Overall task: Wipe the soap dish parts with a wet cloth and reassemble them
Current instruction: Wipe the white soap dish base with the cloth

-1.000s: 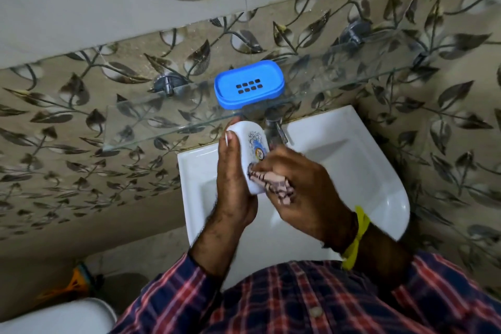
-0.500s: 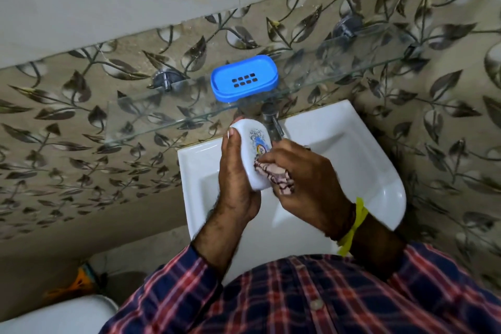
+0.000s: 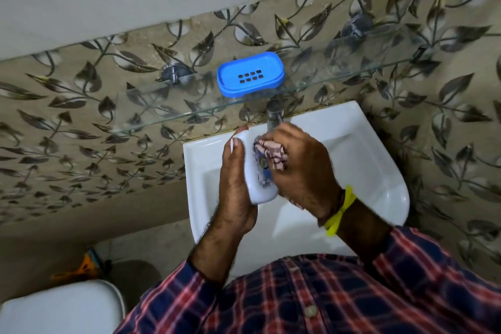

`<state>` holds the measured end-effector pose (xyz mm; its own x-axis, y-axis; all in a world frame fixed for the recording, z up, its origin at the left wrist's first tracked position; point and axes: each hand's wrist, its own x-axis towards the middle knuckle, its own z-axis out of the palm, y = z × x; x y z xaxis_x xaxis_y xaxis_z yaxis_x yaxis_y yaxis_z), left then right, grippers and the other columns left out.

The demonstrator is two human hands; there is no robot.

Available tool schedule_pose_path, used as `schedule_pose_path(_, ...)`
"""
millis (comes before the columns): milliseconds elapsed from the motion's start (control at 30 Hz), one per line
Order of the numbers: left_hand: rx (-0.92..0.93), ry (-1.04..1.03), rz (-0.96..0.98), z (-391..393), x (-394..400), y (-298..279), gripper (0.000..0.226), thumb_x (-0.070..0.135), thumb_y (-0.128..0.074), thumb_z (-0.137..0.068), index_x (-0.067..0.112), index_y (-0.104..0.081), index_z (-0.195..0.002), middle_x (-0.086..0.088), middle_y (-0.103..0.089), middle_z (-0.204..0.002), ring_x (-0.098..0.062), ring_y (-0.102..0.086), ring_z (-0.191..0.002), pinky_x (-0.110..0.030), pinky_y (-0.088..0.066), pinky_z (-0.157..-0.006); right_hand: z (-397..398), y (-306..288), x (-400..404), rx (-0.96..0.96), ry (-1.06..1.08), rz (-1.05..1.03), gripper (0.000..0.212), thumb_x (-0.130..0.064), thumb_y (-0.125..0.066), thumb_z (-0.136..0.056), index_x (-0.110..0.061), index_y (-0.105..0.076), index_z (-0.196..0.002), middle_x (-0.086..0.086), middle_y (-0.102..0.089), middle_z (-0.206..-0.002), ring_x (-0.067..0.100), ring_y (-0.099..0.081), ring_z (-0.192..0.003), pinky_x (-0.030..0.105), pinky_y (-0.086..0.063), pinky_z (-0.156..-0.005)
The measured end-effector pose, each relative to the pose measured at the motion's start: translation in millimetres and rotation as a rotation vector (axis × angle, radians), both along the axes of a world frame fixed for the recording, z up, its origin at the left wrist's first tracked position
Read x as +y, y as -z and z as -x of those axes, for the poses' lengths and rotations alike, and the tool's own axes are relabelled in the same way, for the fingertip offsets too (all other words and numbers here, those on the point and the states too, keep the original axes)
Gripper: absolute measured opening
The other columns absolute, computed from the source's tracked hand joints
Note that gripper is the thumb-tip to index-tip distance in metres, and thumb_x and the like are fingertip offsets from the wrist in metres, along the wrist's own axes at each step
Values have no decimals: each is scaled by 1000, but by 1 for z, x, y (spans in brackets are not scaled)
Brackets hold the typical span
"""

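Over the white sink (image 3: 379, 171), the left hand (image 3: 235, 184) grips a white soap dish part (image 3: 257, 184) on edge. The right hand (image 3: 301, 168) clutches a patterned cloth (image 3: 272, 152) pressed against its printed face, blurred. The blue slotted tray (image 3: 250, 74) sits on the glass shelf (image 3: 162, 108).

Leaf-patterned wall tiles (image 3: 81, 122) back a glass shelf (image 3: 168, 114) above a white washbasin (image 3: 379, 171).

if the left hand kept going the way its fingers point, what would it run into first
Probably the front edge of the glass shelf, just left of the blue soap dish tray. The left hand points up toward the wall; depth is unclear.
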<state>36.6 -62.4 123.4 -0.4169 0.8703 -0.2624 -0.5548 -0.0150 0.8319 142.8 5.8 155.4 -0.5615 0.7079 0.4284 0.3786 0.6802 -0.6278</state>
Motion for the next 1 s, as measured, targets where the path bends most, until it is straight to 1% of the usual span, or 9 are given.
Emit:
schedule_pose_path(100,54,-43,-30,8,-2,0,73,48,-54,-98,1,-33,-151,-25,-52,-143,-38,-54,-130,-44,-51,-100,5,-3,-4,16,-48,-56,38,-8,-61,-70,-15,-72,-106,1,-67,-102,28,-68,-89,39,-56,-70)
schedule_pose_path(200,81,-44,4,11,-3,0,73,49,-57,-97,4,-36,-150,-30,-47,-148,-46,-46,-137,-58,-40,-113,6,0,-2,34,-17,-25,41,-7,-62,-67,-16,-71,-106,-1,-66,-102,26,-67,-90,39,-56,-69)
schedule_pose_path(333,117,-58,-33,13,-3,4,62,40,-51,-100,3,-37,-148,-28,-50,-144,-39,-53,-130,-48,-48,-102,14,-3,3,29,-40,-50,42,-5,-63,-67,-17,-71,-107,0,-66,-103,28,-67,-89,39,-56,-70)
schedule_pose_path(500,161,-38,10,18,0,7,68,43,-59,-93,7,-40,-147,-32,-51,-142,-52,-49,-132,-62,-41,-109,10,-1,16,41,18,22,30,-23,-64,-74,-17,-70,-103,-3,-65,-100,24,-67,-88,41,-56,-67)
schedule_pose_path(667,77,-62,-9,26,1,13,58,40,-53,-97,16,-43,-148,-32,-49,-144,-44,-53,-128,-63,-39,-109,2,10,1,-33,-62,-15,38,-7,-63,-70,-18,-71,-106,-1,-66,-102,25,-66,-90,37,-57,-71)
schedule_pose_path(767,74,-46,41,24,4,7,77,51,-65,-91,10,-39,-151,-33,-47,-146,-50,-46,-135,-67,-32,-114,5,10,5,-3,30,40,36,-7,-69,-70,-19,-72,-104,-4,-66,-101,22,-66,-91,38,-57,-72)
schedule_pose_path(833,33,-27,15,27,6,5,79,51,-66,-90,11,-38,-152,-30,-49,-146,-49,-49,-132,-62,-34,-114,3,10,3,-20,-30,13,36,-5,-69,-72,-18,-71,-106,-3,-66,-102,23,-67,-91,38,-56,-71)
schedule_pose_path(933,17,-60,-29,27,6,6,61,43,-60,-92,19,-47,-146,-21,-59,-132,-34,-60,-115,-49,-49,-99,-6,11,-4,-36,-71,-4,29,-11,-64,-79,-17,-72,-107,1,-67,-103,27,-68,-90,40,-57,-69)
schedule_pose_path(1000,-3,-51,0,24,6,4,72,47,-67,-88,14,-44,-148,-24,-56,-139,-35,-58,-119,-48,-49,-102,-5,10,2,-4,8,30,30,-22,-55,-81,-17,-73,-105,1,-68,-101,27,-68,-90,40,-57,-69)
